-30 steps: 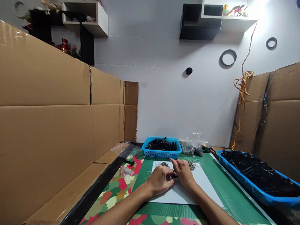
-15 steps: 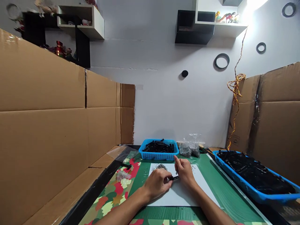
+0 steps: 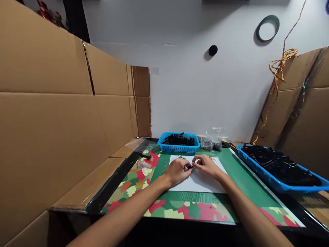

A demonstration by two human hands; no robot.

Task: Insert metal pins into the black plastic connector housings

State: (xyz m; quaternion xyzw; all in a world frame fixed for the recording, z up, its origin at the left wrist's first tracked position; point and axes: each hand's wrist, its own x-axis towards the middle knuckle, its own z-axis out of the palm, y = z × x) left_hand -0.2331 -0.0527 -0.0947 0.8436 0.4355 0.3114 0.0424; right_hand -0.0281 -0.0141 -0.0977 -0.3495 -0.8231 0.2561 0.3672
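Taking the black part (image 3: 190, 167) as the dial's centre, a clear packet (image 3: 144, 165) lies at nine o'clock on the patterned cover (image 3: 131, 190). Nearer, also at nine, the left hand (image 3: 177, 171) has its grip pinched on the black part, over the white sheet (image 3: 205, 183). A small heap (image 3: 181, 157) lies between ten and eleven, just beyond the knuckles. At three, the right hand's (image 3: 206, 165) grip is bunched beside the part's end; what it holds cannot be told. A second heap (image 3: 211, 157) lies near two. Working well likely calls for a firm left pinch, braced forearms and small, light right-hand movements, clear of both heaps.
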